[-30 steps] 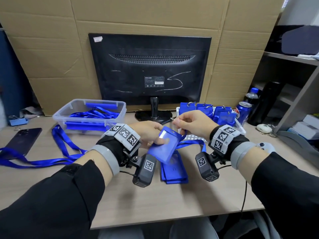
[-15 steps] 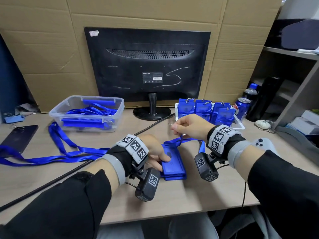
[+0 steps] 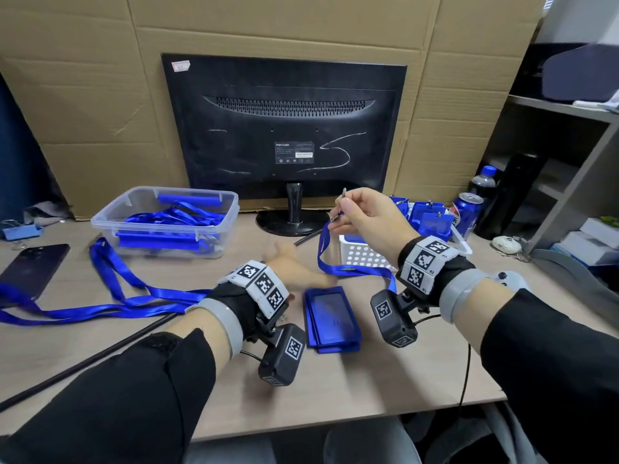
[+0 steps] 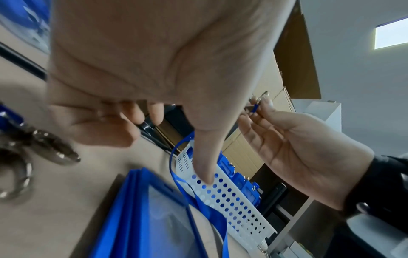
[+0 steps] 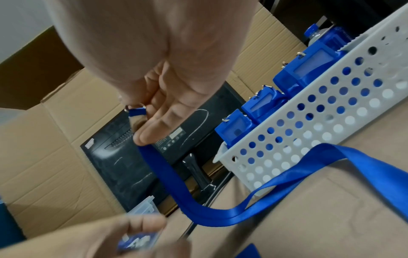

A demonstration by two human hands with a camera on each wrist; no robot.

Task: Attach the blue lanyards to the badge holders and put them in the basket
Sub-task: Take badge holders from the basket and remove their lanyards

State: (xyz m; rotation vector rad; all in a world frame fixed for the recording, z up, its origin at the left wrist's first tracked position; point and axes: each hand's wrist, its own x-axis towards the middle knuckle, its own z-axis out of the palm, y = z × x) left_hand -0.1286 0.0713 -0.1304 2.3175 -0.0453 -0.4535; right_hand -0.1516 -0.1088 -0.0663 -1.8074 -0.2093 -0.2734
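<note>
Stack of badge holders (image 3: 331, 321): laid flat on the bench (image 3: 385, 380), nearest the body, none lifted

Left hand (image 3: 294, 267): blurred above the stack; grip appears loose, whether anything is held cannot be told

Blue lanyard (image 3: 355, 271): draped over the bench before the basket (image 3: 363, 256), its metal clip end (image 3: 340, 204) pinched in the right hand (image 3: 371, 212), raised

Basket: finished holders stood inside

Clear bin (image 3: 164, 222): spare lanyards

Risk: trailing ribbon is judged liable to snag the basket rim or drag the stack if lifted sharply
</note>
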